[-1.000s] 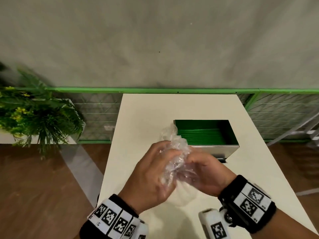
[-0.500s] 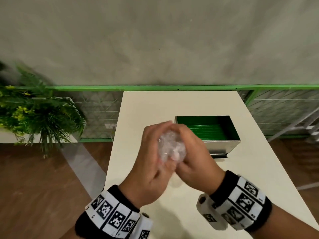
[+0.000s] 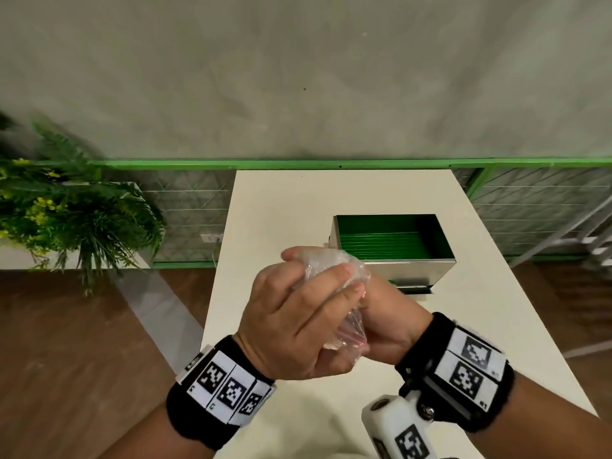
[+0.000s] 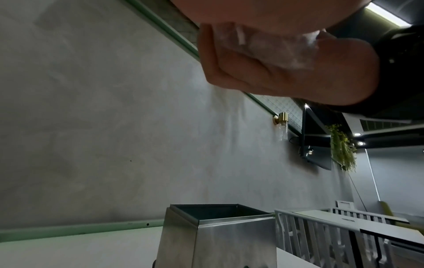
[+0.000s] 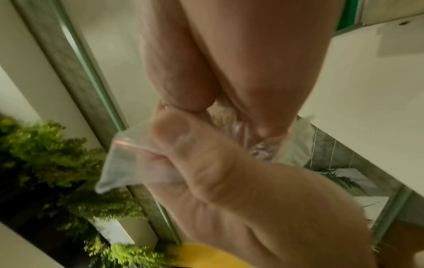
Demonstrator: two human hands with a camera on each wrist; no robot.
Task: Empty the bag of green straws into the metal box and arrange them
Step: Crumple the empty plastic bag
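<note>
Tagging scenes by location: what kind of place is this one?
Probably a cafe or restaurant seating area, not a lab: a white table against a grey plaster wall, a leafy planter, a brass wall lamp, a mounted screen and further tables behind railings.

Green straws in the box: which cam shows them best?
Head view. It looks down into the metal box, where the green straws lie side by side. The left wrist view shows only the box's outer walls and rim, from low down. The right wrist view shows no straws.
</note>
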